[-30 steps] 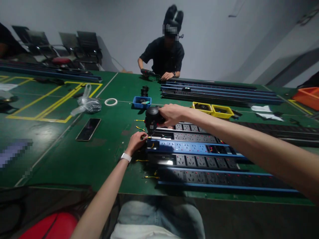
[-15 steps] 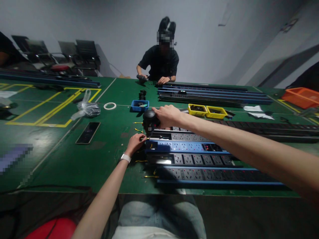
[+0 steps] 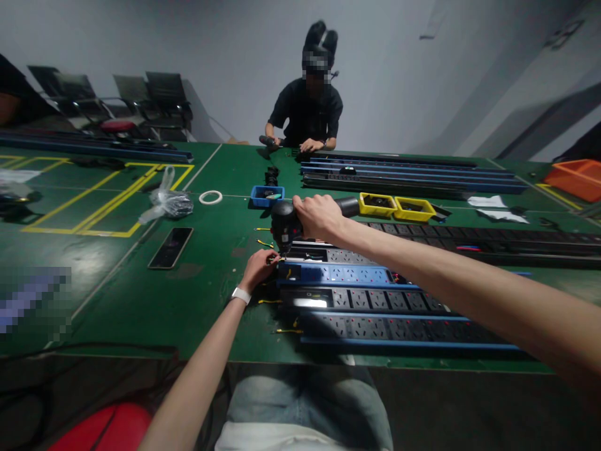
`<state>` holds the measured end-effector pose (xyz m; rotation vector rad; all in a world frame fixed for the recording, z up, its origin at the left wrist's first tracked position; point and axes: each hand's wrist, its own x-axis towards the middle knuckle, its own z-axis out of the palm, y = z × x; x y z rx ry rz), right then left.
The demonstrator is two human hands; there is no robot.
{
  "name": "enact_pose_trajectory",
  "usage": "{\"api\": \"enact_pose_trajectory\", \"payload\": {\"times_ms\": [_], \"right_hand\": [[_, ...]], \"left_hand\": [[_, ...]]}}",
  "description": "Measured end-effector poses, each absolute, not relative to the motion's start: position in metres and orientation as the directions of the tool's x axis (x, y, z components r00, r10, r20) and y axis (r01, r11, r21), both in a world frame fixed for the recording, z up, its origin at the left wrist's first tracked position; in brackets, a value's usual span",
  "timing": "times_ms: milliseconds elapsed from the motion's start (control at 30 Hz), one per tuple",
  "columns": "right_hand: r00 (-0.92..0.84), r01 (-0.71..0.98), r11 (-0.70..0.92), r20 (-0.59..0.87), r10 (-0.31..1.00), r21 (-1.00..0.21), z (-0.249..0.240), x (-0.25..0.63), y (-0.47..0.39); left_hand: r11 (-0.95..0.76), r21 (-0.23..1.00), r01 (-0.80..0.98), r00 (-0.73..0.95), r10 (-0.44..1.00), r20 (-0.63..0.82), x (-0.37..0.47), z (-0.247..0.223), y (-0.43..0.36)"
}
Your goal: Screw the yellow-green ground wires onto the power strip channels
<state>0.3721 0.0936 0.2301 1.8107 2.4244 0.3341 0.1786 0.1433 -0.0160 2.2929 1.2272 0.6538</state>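
My right hand [image 3: 320,216] is wrapped round a black power screwdriver [image 3: 283,227], which points down at the left end of a socket strip. Beside its tip, my left hand [image 3: 261,265] pinches something small at the strip's end; what it is cannot be made out. Several socket strips lie side by side in front of me, among them a blue one [image 3: 345,274] and a black one with a blue edge [image 3: 375,327]. Short yellow wires [image 3: 269,302] stick out from their left ends.
Beyond my hands stand a blue bin [image 3: 267,196] and two yellow bins [image 3: 414,210]. A phone [image 3: 171,248], a white ring [image 3: 210,198] and a plastic bag [image 3: 171,203] lie left. Across the green table [image 3: 216,238] a person holds a tool near more strips.
The view has shifted slightly. Both my hands and the screwdriver keep nearly the same place at the strip's end.
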Motion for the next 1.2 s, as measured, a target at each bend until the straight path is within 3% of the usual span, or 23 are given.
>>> {"api": "enact_pose_trajectory", "payload": {"times_ms": [800, 1067, 1200], "right_hand": [[-0.194, 0.966, 0.188, 0.019, 0.981, 0.178, 0.231, 0.384, 0.092], [-0.262, 0.954, 0.279, -0.143, 0.954, 0.11, 0.243, 0.386, 0.098], [-0.215, 0.968, 0.226, -0.107, 0.971, 0.108, 0.24, 0.384, 0.1]], "left_hand": [[-0.488, 0.578, 0.654, 0.477, 0.859, 0.187, 0.178, -0.017, 0.144], [-0.48, 0.575, 0.662, 0.463, 0.866, 0.19, 0.18, -0.016, 0.144], [-0.491, 0.567, 0.662, 0.471, 0.86, 0.195, 0.179, -0.02, 0.146]]}}
